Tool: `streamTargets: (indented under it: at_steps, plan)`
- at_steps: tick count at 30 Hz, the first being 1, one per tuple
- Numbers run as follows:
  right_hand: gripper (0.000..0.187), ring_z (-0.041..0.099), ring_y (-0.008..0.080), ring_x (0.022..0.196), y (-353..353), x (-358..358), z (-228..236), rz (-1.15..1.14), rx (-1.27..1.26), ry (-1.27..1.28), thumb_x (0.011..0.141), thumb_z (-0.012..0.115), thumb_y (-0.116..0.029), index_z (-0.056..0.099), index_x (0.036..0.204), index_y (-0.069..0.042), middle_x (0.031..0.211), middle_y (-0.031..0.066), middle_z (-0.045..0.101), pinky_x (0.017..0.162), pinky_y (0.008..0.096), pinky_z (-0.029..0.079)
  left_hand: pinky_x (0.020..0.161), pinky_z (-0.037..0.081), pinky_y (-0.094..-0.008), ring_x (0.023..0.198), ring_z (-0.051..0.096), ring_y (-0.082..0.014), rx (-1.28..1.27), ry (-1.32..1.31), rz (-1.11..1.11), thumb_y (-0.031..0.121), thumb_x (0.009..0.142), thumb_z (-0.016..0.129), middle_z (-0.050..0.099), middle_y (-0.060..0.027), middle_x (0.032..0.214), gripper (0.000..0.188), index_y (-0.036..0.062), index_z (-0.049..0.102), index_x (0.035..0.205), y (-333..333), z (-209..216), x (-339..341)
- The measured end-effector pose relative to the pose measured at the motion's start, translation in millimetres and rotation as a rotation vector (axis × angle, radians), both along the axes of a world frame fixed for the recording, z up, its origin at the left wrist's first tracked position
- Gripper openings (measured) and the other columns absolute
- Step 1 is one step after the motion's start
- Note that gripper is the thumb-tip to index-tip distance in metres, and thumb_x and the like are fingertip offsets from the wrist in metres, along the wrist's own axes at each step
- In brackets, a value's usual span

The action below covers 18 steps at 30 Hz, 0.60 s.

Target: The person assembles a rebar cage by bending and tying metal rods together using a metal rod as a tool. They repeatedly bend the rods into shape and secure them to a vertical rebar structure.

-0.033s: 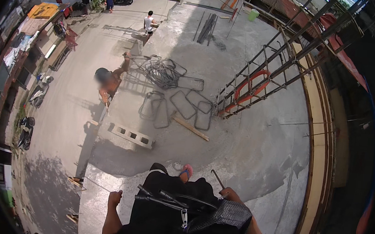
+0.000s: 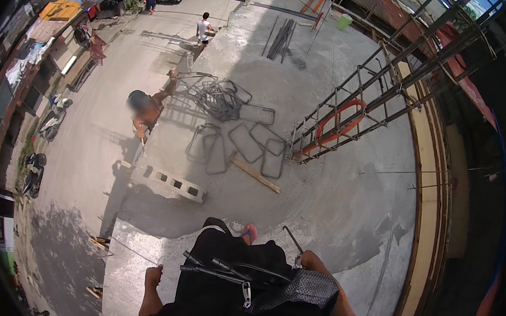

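My left hand (image 2: 153,276) is a closed fist at the lower left, above the pale slab. A thin wire (image 2: 132,251) runs from its knuckles toward the slab's left edge. On the right, my right hand (image 2: 313,262) is closed around a dark metal rod with a bent tip (image 2: 292,239), which points up and left. Near my waist, several black tubes or cable ends (image 2: 220,265) stick out beside a silvery textured pouch (image 2: 308,290) on dark clothing. My foot in a pink sandal (image 2: 249,234) shows beyond my knees.
Bent rebar rings (image 2: 246,143) and a tangled pile (image 2: 217,100) lie ahead, near a wooden strip (image 2: 255,176) and a hollow block (image 2: 174,184). A rebar column cage (image 2: 350,116) rises at right. A person (image 2: 143,112) stands beside the slab's left edge, above the road.
The view has shifted very slightly. Both hands keep the same grip and nearly the same place.
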State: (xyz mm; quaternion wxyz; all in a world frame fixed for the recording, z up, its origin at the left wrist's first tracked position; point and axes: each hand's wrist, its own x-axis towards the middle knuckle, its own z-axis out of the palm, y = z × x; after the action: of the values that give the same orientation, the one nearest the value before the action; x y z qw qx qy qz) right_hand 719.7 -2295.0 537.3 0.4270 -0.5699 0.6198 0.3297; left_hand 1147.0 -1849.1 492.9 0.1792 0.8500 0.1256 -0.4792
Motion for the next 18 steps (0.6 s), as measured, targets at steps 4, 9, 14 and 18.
streamTargets:
  at_steps: [4, 9, 14, 18]
  plan:
    - [0.036, 0.062, 0.0305, 0.056, -151, 76, 31, 0.036, -0.010, 0.012, 0.078, 0.049, -0.017, 0.061, 0.093, 0.014, 0.070, 0.0197, 0.061, 0.049, 0.0411, 0.051, 0.039, 0.035, -0.0376, 0.040, 0.045, -0.0215, -0.109, 0.040, 0.240, 0.039, 0.086, 0.058, 0.048, -0.0082, 0.050, 0.044, -0.0011, 0.059, 0.067, -3, -29, -40]
    - [0.035, 0.065, 0.0319, 0.063, -285, 216, 36, 0.127, -0.042, -0.033, 0.078, 0.048, -0.015, 0.061, 0.095, 0.013, 0.075, 0.0222, 0.062, 0.052, 0.0406, 0.052, 0.037, 0.032, -0.0349, 0.037, 0.042, -0.0194, -0.147, 0.044, 0.420, 0.037, 0.088, 0.055, 0.047, -0.0073, 0.051, 0.043, 0.0000, 0.057, 0.067, -176, -59, 14]
    - [0.038, 0.066, 0.0326, 0.064, -387, 332, 63, 0.289, -0.188, -0.166, 0.081, 0.053, -0.022, 0.059, 0.102, 0.009, 0.085, 0.0222, 0.064, 0.053, 0.0421, 0.053, 0.040, 0.032, -0.0298, 0.043, 0.042, -0.0130, -0.734, -0.324, 0.180, 0.039, 0.092, 0.051, 0.047, -0.0029, 0.053, 0.045, 0.0020, 0.057, 0.067, -388, -17, 138]
    - [0.035, 0.064, 0.0287, 0.060, -467, 415, 91, 0.294, -0.228, -0.268, 0.086, 0.057, -0.026, 0.059, 0.097, 0.007, 0.077, 0.0188, 0.063, 0.048, 0.0400, 0.050, 0.039, 0.023, -0.0247, 0.041, 0.029, -0.0074, -0.917, -0.243, 0.501, 0.038, 0.096, 0.042, 0.033, 0.0050, 0.050, 0.040, 0.0096, 0.049, 0.069, -479, 67, 217]
